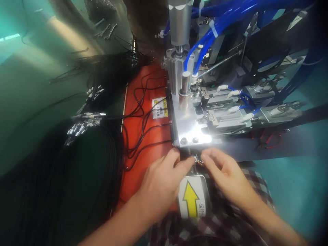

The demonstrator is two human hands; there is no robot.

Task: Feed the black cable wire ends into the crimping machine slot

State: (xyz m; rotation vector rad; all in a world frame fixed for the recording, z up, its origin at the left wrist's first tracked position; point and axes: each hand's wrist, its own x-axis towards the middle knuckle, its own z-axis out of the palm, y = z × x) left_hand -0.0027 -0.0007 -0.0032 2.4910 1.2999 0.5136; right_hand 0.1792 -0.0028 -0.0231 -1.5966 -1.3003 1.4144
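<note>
Thin coloured wires [197, 159] fan out from a cable end, just below the front edge of the machine's metal block. My left hand [162, 176] is closed, with the cable end pinched at its thumb tip; the cable itself is hidden under the fingers. On the other side, my right hand [225, 172] has its thumb and fingers pressed together at the wire tips. Whether a strand sits between those fingertips is too small to tell. Below both hands is a white plate [182, 201] with a yellow arrow [191, 198].
The machine's silver metal block [187, 119], cylinders and blue air hoses [230, 18] rise ahead. Black cables [139, 114] cross the red surface [146, 135] on the left. Bundled cables with metal-tipped ends [79, 128] lie farther left. Red-handled pliers [273, 138] lie at right.
</note>
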